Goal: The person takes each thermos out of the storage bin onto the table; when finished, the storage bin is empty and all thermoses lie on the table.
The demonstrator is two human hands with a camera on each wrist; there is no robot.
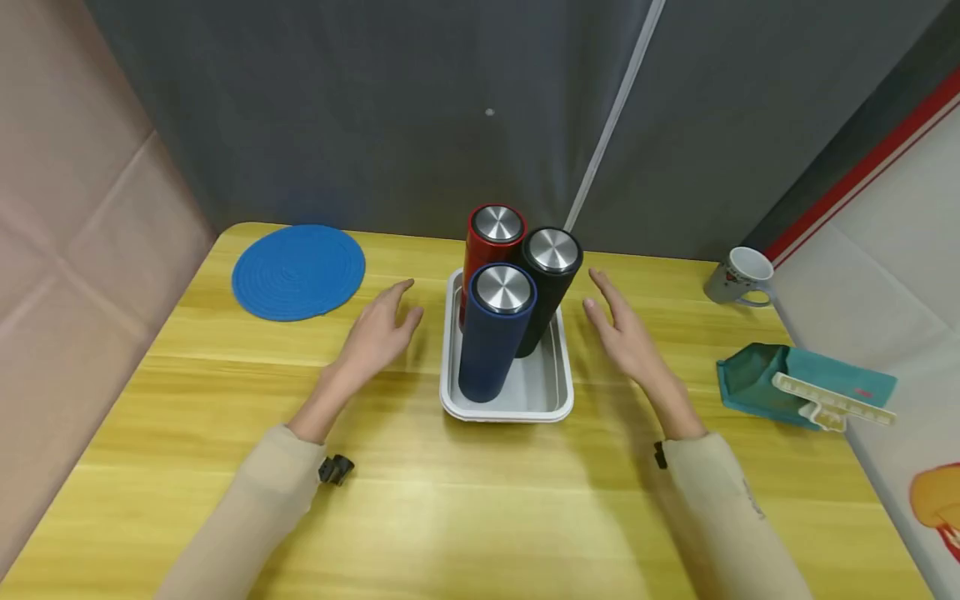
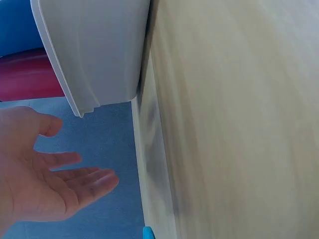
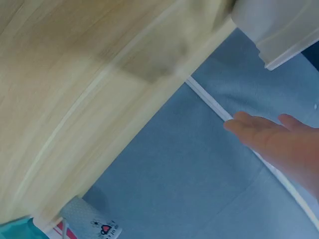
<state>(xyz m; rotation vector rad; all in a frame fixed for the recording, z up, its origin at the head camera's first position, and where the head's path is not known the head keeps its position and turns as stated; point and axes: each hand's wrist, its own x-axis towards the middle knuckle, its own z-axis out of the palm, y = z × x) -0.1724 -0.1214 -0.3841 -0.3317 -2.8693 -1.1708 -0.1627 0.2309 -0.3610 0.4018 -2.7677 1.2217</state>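
Flanking the tray [image 1: 558,392] of three flasks [image 1: 497,333], left hand [image 1: 378,329] and right hand [image 1: 626,333] hover open and empty; grip both rims evenly

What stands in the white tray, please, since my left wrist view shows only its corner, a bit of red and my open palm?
Observer: Three flasks stand upright in the white tray: a red flask, a black flask and a blue flask, each with a steel lid.
Operator: Thank you. Where is the other hand?
Observer: The right hand is open beside the tray's right side, apart from it, while the left hand is open on the opposite side.
Operator: Is anything else on the table?
Observer: A round blue mat lies at the far left, a mug at the far right, and a teal pouch nearer on the right.
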